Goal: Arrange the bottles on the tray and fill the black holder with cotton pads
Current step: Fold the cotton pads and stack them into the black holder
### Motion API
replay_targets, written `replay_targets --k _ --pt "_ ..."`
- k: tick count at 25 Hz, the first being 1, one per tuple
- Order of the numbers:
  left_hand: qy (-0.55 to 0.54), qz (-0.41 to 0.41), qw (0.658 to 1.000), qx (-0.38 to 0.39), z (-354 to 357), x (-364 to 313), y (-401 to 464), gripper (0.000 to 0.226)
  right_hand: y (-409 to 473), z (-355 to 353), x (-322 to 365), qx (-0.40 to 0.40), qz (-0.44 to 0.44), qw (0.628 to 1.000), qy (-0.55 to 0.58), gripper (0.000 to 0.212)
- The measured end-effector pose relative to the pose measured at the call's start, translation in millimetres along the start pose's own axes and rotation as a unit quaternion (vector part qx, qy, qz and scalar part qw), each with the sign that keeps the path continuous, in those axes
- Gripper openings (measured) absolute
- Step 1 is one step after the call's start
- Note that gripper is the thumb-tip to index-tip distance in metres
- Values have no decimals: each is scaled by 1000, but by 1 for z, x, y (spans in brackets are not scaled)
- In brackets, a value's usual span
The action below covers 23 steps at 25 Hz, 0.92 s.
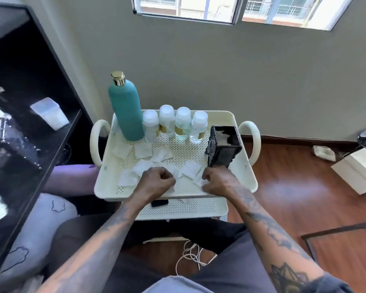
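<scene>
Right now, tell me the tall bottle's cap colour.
Shiny gold cap on the teal bottle, head view.

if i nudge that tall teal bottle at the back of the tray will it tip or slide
The teal bottle probably tips more readily than it slides: it is tall and slim and stands upright on a narrow base. Its matte-looking body likely grips well in a hand. If it falls rightward, it would likely knock the small clear bottles lined up close beside it. Whether it is full, I cannot tell.

A home room: glossy reddish wooden floor at right, grey painted wall under sliding windows, black shelving unit at left.
</scene>
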<state>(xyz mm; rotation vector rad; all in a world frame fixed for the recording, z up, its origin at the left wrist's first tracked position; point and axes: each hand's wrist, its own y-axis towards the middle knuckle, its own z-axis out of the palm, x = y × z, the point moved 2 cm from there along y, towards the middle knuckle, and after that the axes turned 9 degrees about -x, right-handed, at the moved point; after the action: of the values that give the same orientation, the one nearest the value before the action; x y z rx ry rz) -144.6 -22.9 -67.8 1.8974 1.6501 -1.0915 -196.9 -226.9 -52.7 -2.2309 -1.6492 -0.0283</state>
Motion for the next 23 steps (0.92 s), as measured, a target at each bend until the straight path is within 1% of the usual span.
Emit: replay_targets --k 3,5,7,9,12,14,15,17,20,21,23 --pt "-61 19 993 -99 -23 11 -7 4 9 7 2 8 7 1000 -20 27" --pt "-58 51 986 -145 -34 19 -8 8 11 10 2 3 6 1000 -3 19" --pt "-26 73 986 -145 -36 26 -9 11 9 13 -1 -17 1 999 27 11" --pt "14 86 988 -129 -30 29 -8 11 3 16 -7 -50 -3 995 88 13" --pt "47 86 987 -127 -21 28 -7 13 -6 16 -17 -98 25 965 241 12" --pt "59 74 986 -137 -20 28 -5 14 -8 15 -21 -109 42 942 316 5" --pt "62 67 986 -139 -21 29 -5 14 -8 15 -22 -107 47 929 352 4" --pt "66 65 986 -141 -22 28 -6 14 -8 12 -25 -82 49 906 413 15" --pt "73 65 983 -153 -21 27 -7 14 -13 6 -28 -25 48 894 444 35" --pt "75 65 982 -158 -21 27 -7 14 -16 4 -27 -23 48 895 443 35" --pt "80 67 981 -164 -20 27 -8 15 -24 -4 -26 -40 37 891 451 20"
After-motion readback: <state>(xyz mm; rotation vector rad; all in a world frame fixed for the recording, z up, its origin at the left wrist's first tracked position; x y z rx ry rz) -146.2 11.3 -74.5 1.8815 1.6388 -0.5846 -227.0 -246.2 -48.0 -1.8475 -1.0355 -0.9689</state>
